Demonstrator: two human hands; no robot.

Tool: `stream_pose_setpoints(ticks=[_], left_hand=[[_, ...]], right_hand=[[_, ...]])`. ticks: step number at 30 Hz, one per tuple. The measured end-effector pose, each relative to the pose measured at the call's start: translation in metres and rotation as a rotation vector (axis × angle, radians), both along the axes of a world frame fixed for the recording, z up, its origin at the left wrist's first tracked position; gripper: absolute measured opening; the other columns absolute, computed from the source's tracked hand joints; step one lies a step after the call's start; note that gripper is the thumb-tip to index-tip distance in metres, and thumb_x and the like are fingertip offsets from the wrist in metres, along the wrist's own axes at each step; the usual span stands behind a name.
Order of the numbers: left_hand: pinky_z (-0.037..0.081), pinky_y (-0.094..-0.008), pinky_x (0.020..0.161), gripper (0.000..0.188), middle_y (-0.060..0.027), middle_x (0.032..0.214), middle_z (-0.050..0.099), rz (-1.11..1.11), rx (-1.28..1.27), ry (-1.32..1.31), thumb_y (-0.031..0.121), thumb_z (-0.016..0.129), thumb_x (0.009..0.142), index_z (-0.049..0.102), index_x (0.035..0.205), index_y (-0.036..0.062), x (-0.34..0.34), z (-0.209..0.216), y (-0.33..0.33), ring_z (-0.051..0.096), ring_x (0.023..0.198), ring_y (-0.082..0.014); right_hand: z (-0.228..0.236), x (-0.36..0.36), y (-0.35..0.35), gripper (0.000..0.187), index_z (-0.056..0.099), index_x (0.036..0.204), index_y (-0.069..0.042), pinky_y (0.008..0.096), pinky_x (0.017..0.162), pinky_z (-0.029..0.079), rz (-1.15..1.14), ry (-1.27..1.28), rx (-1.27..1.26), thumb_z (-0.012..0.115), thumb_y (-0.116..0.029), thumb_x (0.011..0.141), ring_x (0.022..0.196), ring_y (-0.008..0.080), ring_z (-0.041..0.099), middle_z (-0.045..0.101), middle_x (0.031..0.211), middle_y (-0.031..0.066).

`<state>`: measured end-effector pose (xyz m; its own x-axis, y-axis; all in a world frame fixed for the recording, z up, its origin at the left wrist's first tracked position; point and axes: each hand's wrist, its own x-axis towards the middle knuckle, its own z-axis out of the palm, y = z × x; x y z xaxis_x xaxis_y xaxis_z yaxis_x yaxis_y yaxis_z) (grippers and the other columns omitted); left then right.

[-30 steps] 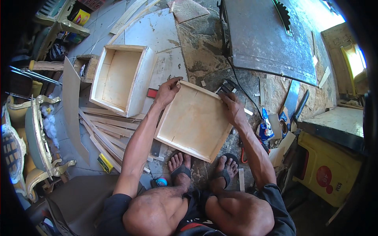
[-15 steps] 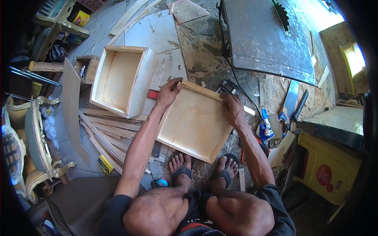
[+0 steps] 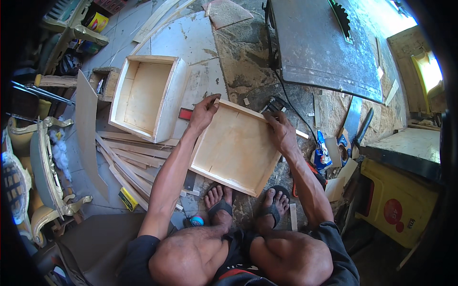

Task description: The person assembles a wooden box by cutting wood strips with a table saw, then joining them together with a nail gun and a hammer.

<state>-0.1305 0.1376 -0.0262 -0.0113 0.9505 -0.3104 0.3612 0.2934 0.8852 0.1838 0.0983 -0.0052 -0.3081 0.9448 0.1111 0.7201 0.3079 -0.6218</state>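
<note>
At far corners, left fingers [image 3: 212, 98] — right fingers [image 3: 273, 117] too — hold a wooden tray [image 3: 235, 147].

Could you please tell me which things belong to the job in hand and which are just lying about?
Belonging:
- shallow wooden tray, held by left hand and right hand
- perhaps deeper wooden box

Lying about:
- wood strips
- handsaw
- yellow packet

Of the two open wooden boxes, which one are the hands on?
The shallower box: the left hand and right hand hold its far edge. The deeper, white-sided box to the left is untouched.
</note>
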Motion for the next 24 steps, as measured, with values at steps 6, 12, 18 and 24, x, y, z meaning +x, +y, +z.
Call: stream_pose_setpoints(ticks=[6, 12, 18, 24], left_hand=[[0.047, -0.0295, 0.077, 0.041, -0.0033, 0.089, 0.066, -0.009, -0.03, 0.032, 0.019, 0.064, 0.097, 0.065, 0.136, 0.0096, 0.0, 0.004, 0.0, 0.055, 0.081, -0.0119], [0.047, -0.0291, 0.077, 0.038, -0.0024, 0.089, 0.065, 0.016, -0.019, -0.016, 0.019, 0.065, 0.096, 0.067, 0.134, 0.011, 0.0, -0.004, 0.0, 0.055, 0.081, -0.0119], [0.047, -0.0282, 0.081, 0.037, -0.0035, 0.096, 0.066, 0.026, -0.025, -0.05, 0.021, 0.064, 0.098, 0.066, 0.133, 0.0099, 0.003, -0.002, -0.001, 0.057, 0.087, -0.0128], [0.049, -0.0282, 0.087, 0.036, -0.0045, 0.104, 0.07, 0.067, -0.002, -0.042, 0.024, 0.065, 0.1, 0.067, 0.133, 0.0103, 0.004, -0.002, -0.001, 0.061, 0.092, -0.0126]], right_hand=[[0.003, -0.006, 0.003, 0.04, 0.069, 0.128, -0.012, 0.0467, 0.089, 0.055, -0.021, -0.046, -0.066, 0.066, -0.009, 0.088, 0.106, 0.0374, 0.067, 0.068, 0.118, 0.0154], [0.001, -0.011, 0.003, 0.039, 0.07, 0.126, -0.01, 0.0467, 0.088, 0.055, -0.021, -0.004, 0.003, 0.065, -0.008, 0.088, 0.1, 0.0382, 0.068, 0.071, 0.111, 0.0164], [-0.006, -0.015, 0.004, 0.035, 0.072, 0.124, -0.014, 0.0475, 0.09, 0.052, -0.055, -0.022, -0.08, 0.065, -0.013, 0.09, 0.103, 0.0359, 0.067, 0.072, 0.115, 0.0115], [-0.008, -0.022, 0.005, 0.034, 0.073, 0.123, -0.012, 0.0472, 0.088, 0.053, -0.068, -0.027, -0.017, 0.065, -0.014, 0.09, 0.1, 0.0343, 0.068, 0.072, 0.113, 0.0123]])
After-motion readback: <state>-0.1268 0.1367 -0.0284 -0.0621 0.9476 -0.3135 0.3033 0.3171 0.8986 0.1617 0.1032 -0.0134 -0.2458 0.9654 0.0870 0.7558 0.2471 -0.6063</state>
